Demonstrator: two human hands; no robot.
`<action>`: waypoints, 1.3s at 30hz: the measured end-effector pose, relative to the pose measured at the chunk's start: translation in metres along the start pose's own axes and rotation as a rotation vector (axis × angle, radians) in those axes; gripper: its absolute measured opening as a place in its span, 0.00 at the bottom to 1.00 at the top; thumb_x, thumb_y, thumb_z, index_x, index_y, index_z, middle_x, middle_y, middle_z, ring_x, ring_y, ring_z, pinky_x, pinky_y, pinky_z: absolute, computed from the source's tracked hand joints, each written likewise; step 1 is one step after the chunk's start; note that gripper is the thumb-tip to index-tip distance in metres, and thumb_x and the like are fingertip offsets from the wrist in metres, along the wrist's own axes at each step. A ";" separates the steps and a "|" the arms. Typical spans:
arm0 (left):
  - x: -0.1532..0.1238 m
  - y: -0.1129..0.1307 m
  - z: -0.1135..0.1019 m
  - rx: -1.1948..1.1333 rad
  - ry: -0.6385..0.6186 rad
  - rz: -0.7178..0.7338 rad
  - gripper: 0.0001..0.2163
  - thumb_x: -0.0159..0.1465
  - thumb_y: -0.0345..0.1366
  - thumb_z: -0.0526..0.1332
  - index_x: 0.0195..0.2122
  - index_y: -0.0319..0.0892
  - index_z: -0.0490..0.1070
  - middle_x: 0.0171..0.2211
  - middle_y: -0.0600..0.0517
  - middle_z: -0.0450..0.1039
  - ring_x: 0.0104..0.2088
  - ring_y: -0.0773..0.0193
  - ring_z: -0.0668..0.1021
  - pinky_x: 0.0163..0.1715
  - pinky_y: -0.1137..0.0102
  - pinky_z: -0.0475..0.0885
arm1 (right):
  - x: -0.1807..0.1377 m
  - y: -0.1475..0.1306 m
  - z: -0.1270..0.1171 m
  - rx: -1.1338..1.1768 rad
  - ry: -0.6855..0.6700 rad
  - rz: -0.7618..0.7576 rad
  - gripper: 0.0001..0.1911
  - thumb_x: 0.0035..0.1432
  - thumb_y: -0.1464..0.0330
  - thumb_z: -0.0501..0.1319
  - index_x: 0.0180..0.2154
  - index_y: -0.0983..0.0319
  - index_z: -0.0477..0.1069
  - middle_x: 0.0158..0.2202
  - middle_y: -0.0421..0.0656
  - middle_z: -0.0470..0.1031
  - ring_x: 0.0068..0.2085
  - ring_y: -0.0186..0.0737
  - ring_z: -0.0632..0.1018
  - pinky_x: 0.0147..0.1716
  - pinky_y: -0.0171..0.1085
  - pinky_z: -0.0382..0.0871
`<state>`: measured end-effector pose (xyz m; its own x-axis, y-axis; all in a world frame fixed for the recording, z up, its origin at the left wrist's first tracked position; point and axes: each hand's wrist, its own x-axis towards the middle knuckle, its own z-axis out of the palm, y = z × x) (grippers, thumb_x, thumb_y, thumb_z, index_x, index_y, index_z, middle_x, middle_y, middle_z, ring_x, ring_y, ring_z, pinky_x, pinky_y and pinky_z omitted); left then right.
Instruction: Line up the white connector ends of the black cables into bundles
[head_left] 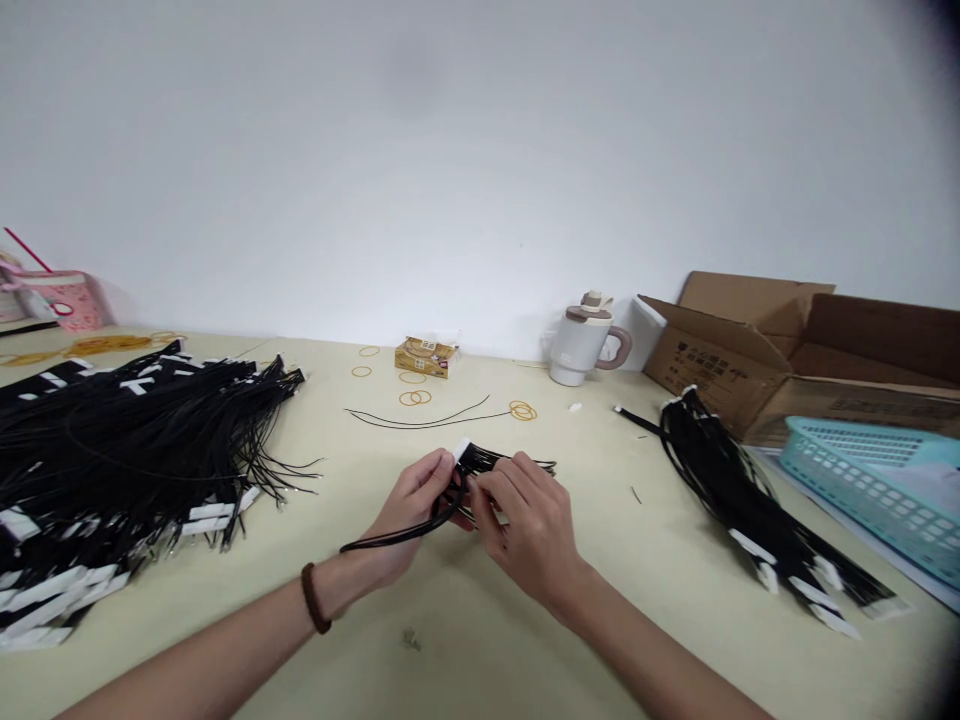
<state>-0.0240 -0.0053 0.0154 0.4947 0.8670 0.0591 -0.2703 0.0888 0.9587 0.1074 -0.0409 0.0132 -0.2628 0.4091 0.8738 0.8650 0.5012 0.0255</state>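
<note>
- Left hand (409,510): fingers closed around a small bundle of black cables (480,468), gripping it near its white-tagged end; a brown band sits on the wrist.
- Right hand (525,525): fingers pinched on the same bundle from the other side, touching the left hand; both hands are together, just above the worktop (465,640).
- Bundle of black cables: held between the two hands, its far end fanning out beyond the fingertips, one loop trailing back under the left hand toward the wrist.
- Left of the hands, well apart: a large pile of black cables (127,440) with white tags, spread flat over the worktop.
- Right of the hands: a second, narrower pile (742,490) of the same cables, lying diagonally.
- Beyond the right pile: an open cardboard box (750,350) and, beside it, a turquoise plastic basket (877,480).
- Beyond the hands: loose rubber bands (523,410), two single black wires (420,415), a small yellow carton (426,356) and a white mug with lid (581,345) near the wall.
- Far left, at the wall: a pink container (64,298); its contents cannot be made out.
</note>
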 end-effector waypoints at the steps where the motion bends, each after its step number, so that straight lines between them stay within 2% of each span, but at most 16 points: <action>1: 0.000 0.000 0.000 0.003 0.005 0.000 0.15 0.55 0.48 0.57 0.24 0.40 0.61 0.22 0.57 0.61 0.23 0.71 0.66 0.23 0.74 0.66 | 0.000 0.000 0.000 0.002 -0.007 0.000 0.09 0.57 0.75 0.53 0.25 0.62 0.62 0.21 0.40 0.63 0.25 0.35 0.61 0.26 0.35 0.56; 14: 0.002 -0.001 -0.005 0.174 -0.040 0.055 0.15 0.57 0.49 0.53 0.24 0.41 0.60 0.22 0.56 0.62 0.23 0.68 0.68 0.24 0.70 0.70 | -0.002 0.004 0.001 0.083 -0.033 0.032 0.08 0.56 0.75 0.53 0.26 0.62 0.64 0.22 0.41 0.65 0.26 0.35 0.61 0.26 0.36 0.56; 17: 0.005 -0.001 -0.008 0.275 -0.036 0.109 0.15 0.58 0.48 0.52 0.25 0.41 0.61 0.23 0.54 0.62 0.24 0.66 0.70 0.24 0.70 0.70 | 0.002 0.007 -0.003 0.106 -0.004 0.127 0.02 0.57 0.72 0.55 0.33 0.63 0.66 0.29 0.43 0.68 0.33 0.38 0.65 0.32 0.38 0.60; 19: 0.004 0.000 -0.009 0.366 -0.060 0.158 0.14 0.59 0.48 0.51 0.27 0.41 0.62 0.23 0.54 0.63 0.25 0.65 0.72 0.25 0.70 0.71 | 0.006 0.009 -0.005 0.132 -0.020 0.189 0.08 0.55 0.67 0.58 0.38 0.63 0.65 0.36 0.45 0.69 0.39 0.41 0.65 0.37 0.40 0.60; 20: 0.004 0.001 -0.010 0.411 -0.075 0.182 0.14 0.60 0.47 0.50 0.28 0.41 0.63 0.24 0.53 0.64 0.25 0.65 0.72 0.26 0.70 0.71 | 0.007 0.010 -0.006 0.164 -0.054 0.209 0.09 0.55 0.66 0.59 0.37 0.62 0.65 0.36 0.45 0.68 0.39 0.41 0.65 0.37 0.40 0.60; 22: 0.003 0.006 -0.011 0.497 -0.088 0.232 0.13 0.61 0.46 0.49 0.32 0.41 0.64 0.27 0.52 0.66 0.26 0.65 0.73 0.27 0.70 0.70 | 0.010 0.011 -0.008 0.262 -0.143 0.230 0.07 0.56 0.65 0.58 0.30 0.61 0.65 0.28 0.41 0.67 0.33 0.37 0.65 0.33 0.37 0.60; 24: 0.004 0.013 -0.014 0.606 -0.041 0.311 0.12 0.61 0.44 0.49 0.35 0.42 0.65 0.29 0.50 0.68 0.28 0.63 0.74 0.30 0.69 0.70 | 0.013 0.011 -0.011 0.368 -0.175 0.233 0.13 0.57 0.66 0.56 0.22 0.62 0.60 0.21 0.37 0.60 0.26 0.33 0.62 0.26 0.33 0.57; 27: 0.010 0.023 -0.026 0.855 0.147 0.488 0.11 0.61 0.42 0.51 0.37 0.41 0.66 0.36 0.46 0.71 0.39 0.58 0.73 0.43 0.62 0.67 | 0.022 0.012 -0.019 0.412 -0.023 0.265 0.15 0.58 0.67 0.55 0.20 0.62 0.58 0.20 0.36 0.57 0.25 0.31 0.60 0.25 0.33 0.55; 30: 0.016 0.025 -0.037 1.187 0.246 0.668 0.10 0.59 0.41 0.54 0.35 0.41 0.68 0.45 0.44 0.70 0.52 0.51 0.66 0.53 0.51 0.56 | 0.036 0.017 -0.031 0.423 0.164 0.465 0.16 0.56 0.63 0.56 0.19 0.63 0.60 0.19 0.35 0.55 0.23 0.30 0.58 0.23 0.33 0.53; 31: 0.017 0.023 -0.039 1.285 0.172 0.706 0.10 0.61 0.38 0.51 0.39 0.41 0.68 0.47 0.45 0.69 0.53 0.52 0.65 0.55 0.49 0.52 | 0.041 0.021 -0.036 0.472 0.205 0.570 0.16 0.55 0.61 0.56 0.20 0.63 0.62 0.19 0.35 0.54 0.22 0.29 0.57 0.22 0.32 0.53; 32: 0.016 0.021 -0.041 1.351 0.067 0.754 0.11 0.62 0.36 0.49 0.41 0.41 0.67 0.45 0.47 0.71 0.50 0.56 0.69 0.56 0.49 0.52 | 0.045 0.026 -0.043 0.542 0.237 0.678 0.16 0.54 0.59 0.57 0.22 0.63 0.64 0.18 0.35 0.55 0.21 0.28 0.57 0.19 0.31 0.52; 34: 0.013 0.014 -0.040 1.427 -0.222 0.811 0.11 0.64 0.32 0.45 0.41 0.42 0.66 0.38 0.50 0.74 0.42 0.63 0.74 0.54 0.57 0.60 | 0.050 0.039 -0.061 0.693 0.321 0.862 0.17 0.51 0.55 0.58 0.29 0.64 0.69 0.18 0.34 0.59 0.18 0.27 0.57 0.15 0.30 0.50; 35: 0.011 0.010 -0.039 1.438 -0.333 0.862 0.12 0.64 0.32 0.44 0.39 0.42 0.66 0.34 0.50 0.75 0.40 0.64 0.75 0.49 0.63 0.67 | 0.051 0.047 -0.073 0.730 0.396 0.915 0.18 0.49 0.54 0.59 0.31 0.64 0.70 0.18 0.35 0.61 0.17 0.27 0.58 0.14 0.30 0.51; 36: 0.008 0.007 -0.036 1.436 -0.385 0.920 0.11 0.64 0.32 0.44 0.39 0.41 0.66 0.34 0.50 0.75 0.39 0.65 0.76 0.43 0.68 0.71 | 0.051 0.055 -0.087 0.743 0.488 0.936 0.19 0.47 0.54 0.61 0.32 0.65 0.70 0.19 0.35 0.62 0.16 0.26 0.59 0.13 0.30 0.51; 37: 0.006 0.004 -0.034 1.427 -0.381 0.986 0.11 0.64 0.31 0.44 0.41 0.41 0.65 0.33 0.49 0.75 0.38 0.65 0.76 0.39 0.70 0.73 | 0.049 0.064 -0.103 0.740 0.556 0.944 0.19 0.45 0.54 0.62 0.30 0.65 0.70 0.18 0.35 0.63 0.15 0.26 0.59 0.12 0.29 0.51; 39: 0.002 0.002 -0.027 1.426 -0.349 1.139 0.13 0.64 0.30 0.46 0.49 0.39 0.60 0.39 0.46 0.74 0.42 0.64 0.75 0.41 0.69 0.73 | 0.047 0.081 -0.137 0.743 0.581 0.939 0.18 0.43 0.56 0.65 0.27 0.65 0.70 0.18 0.35 0.64 0.15 0.26 0.61 0.12 0.29 0.54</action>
<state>-0.0461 0.0101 0.0099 0.7722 0.0614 0.6324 0.1682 -0.9796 -0.1102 0.2235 -0.0854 0.1225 0.6814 0.5366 0.4977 0.1303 0.5803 -0.8039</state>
